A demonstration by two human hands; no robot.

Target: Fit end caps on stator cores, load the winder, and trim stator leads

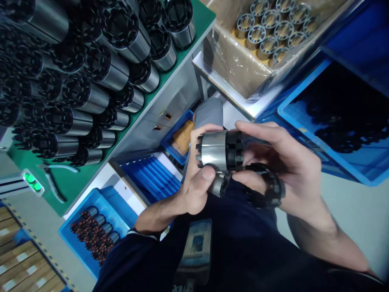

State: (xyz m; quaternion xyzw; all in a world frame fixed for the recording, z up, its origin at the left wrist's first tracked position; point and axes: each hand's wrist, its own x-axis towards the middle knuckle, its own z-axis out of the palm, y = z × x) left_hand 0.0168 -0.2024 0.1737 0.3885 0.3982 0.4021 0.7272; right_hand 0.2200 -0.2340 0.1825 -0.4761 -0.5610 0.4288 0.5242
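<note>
My left hand (194, 188) is closed around a silver motor stator core (214, 150), its thumb across the near side. Black plastic teeth show at the core's left end. Against its right end sits a black slotted plastic end ring (235, 150), touched by the fingers of my right hand (294, 170). A second black end ring (267, 188) is tucked in my right palm. Just below the first core, a second silver core (219, 184) shows partly beneath my left thumb; how it is held is hidden.
Rows of cores with black ends (91, 97) and pliers (54, 178) lie on the green bench (199, 16). A plastic-lined carton (234, 69) holds bare cores. A blue bin (322, 162) at right contains black parts; another blue bin (121, 198) at lower left holds wound stators.
</note>
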